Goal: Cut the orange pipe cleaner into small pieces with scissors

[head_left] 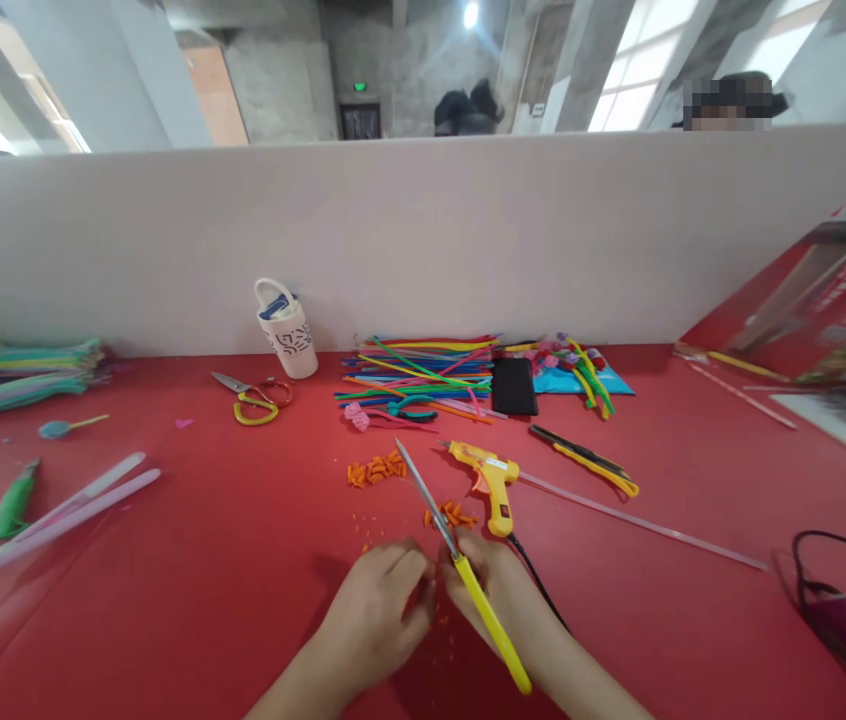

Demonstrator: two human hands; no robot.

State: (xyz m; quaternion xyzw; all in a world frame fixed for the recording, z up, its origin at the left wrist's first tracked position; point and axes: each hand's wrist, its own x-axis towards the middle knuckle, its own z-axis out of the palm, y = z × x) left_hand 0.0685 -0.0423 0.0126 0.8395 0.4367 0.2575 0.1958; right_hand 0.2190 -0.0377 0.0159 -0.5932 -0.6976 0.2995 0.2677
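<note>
Slim yellow-handled tool [479, 603] with pointed metal blade, slanting toward eleven o'clock in the curled right hand [505, 577], left hand [385, 600] bunched, its grip impossible to tell, stubby orange pieces [376, 469] near eleven and twelve, plastic glue gun [498, 485] at one, thin multicoloured stems [423, 372] beyond.

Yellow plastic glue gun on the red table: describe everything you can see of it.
The yellow plastic glue gun lies on its side on the red tabletop, just beyond the right hand; neither hand holds it. Its narrow dark nozzle points toward the upper left; an orange trigger sits ahead of the grip, which has a dark switch near its base. A pale label marks the body. A long translucent glue stick runs from its back, and a black cord from the grip's end.
</note>
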